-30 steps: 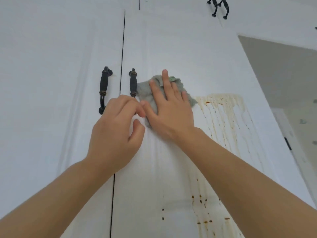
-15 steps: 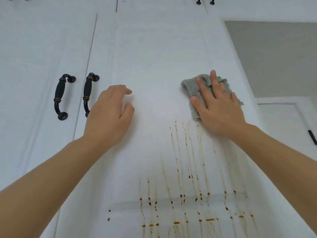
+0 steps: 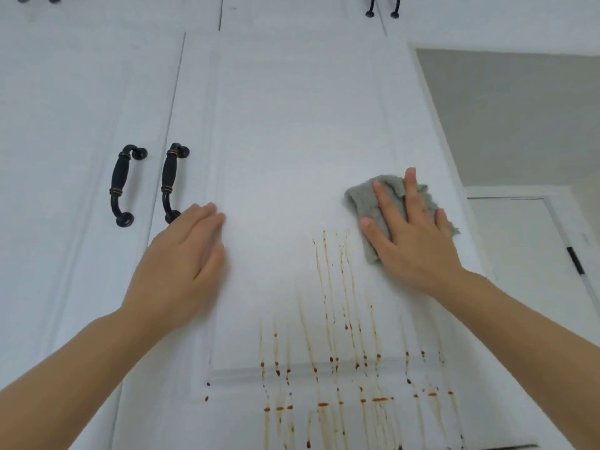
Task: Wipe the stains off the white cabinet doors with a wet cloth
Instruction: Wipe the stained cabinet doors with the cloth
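A white cabinet door (image 3: 292, 141) fills the middle of the view. Brown drip stains (image 3: 328, 352) run down its lower half, with dark spots along the panel's bottom groove. My right hand (image 3: 412, 235) lies flat with spread fingers on a grey cloth (image 3: 367, 203), pressing it against the door at the upper right of the stains. My left hand (image 3: 185, 258) rests against the door's left part, fingers relaxed, holding nothing.
Two black handles (image 3: 120, 185) (image 3: 171, 180) sit left of my left hand, one on each side of the gap between the doors. More black handles (image 3: 381, 6) show on upper doors. Right of the cabinet is a grey wall (image 3: 519, 118) and a white door (image 3: 532, 248).
My right hand swept the cloth from beside the handles to the door's right side, then slightly down. The smeared stain there has thinned. My left hand's fingers have straightened against the door.
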